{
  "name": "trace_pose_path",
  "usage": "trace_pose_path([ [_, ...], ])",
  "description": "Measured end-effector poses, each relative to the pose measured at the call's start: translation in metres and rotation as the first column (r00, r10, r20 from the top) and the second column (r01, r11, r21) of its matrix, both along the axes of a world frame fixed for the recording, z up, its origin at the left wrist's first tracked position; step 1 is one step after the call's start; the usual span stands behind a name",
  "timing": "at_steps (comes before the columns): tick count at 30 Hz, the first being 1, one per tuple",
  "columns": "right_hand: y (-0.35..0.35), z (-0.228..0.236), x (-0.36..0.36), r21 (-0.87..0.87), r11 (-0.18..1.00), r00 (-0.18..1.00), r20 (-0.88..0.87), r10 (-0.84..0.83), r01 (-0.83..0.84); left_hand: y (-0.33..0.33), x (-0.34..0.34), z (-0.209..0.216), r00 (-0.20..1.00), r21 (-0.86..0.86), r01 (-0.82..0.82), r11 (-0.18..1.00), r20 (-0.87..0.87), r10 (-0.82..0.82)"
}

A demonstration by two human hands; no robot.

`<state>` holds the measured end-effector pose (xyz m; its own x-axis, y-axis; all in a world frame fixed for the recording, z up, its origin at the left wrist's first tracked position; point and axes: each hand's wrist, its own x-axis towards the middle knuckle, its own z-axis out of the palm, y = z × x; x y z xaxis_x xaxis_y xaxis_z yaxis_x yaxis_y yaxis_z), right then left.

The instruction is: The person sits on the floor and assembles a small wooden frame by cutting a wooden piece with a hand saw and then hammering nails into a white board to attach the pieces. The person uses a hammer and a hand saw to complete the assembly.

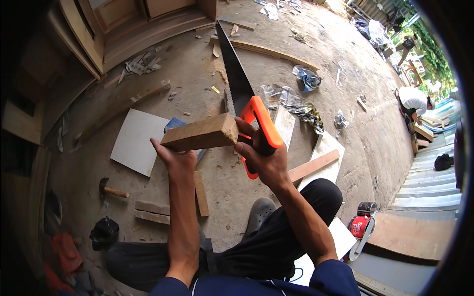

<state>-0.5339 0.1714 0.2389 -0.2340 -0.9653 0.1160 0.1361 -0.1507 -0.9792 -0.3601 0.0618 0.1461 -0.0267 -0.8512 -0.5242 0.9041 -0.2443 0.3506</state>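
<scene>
A short, thick wooden block (200,134) is held up in front of me, roughly level. My left hand (175,159) grips its left end from below, the thumb showing and the other fingers hidden behind the wood. My right hand (266,160) is closed round the orange-and-black handle of a handsaw (241,81), whose dark toothed blade points away and up. The right thumb and fingertips are close to the block's cut right end; whether they touch it I cannot tell. Under the block lies a white board (138,140), with something blue beside it.
A hammer (114,190) and wood offcuts (153,212) lie at the left. Plastic wrapping (308,79) and a long plank (271,53) are farther off. Wooden cabinets (158,34) stand at the far left. Red-labelled cans (363,224) are right; another person (414,101) bends over beyond.
</scene>
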Motion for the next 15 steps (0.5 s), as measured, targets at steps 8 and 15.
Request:
trace_pose_path([
  [8, -0.004, -0.003, -0.017, 0.013, 0.980, 0.960, 0.201, -0.197, 0.199, 0.026, -0.022, 0.029, 0.830, -0.392, -0.010, 0.920, 0.510, 0.226],
  [15, -0.006, -0.015, -0.029, 0.062, 0.948, 0.923, 0.214, -0.319, 0.313, 0.031, -0.024, 0.033, 0.659, -0.569, 0.203, 0.797, 0.681, 0.318],
])
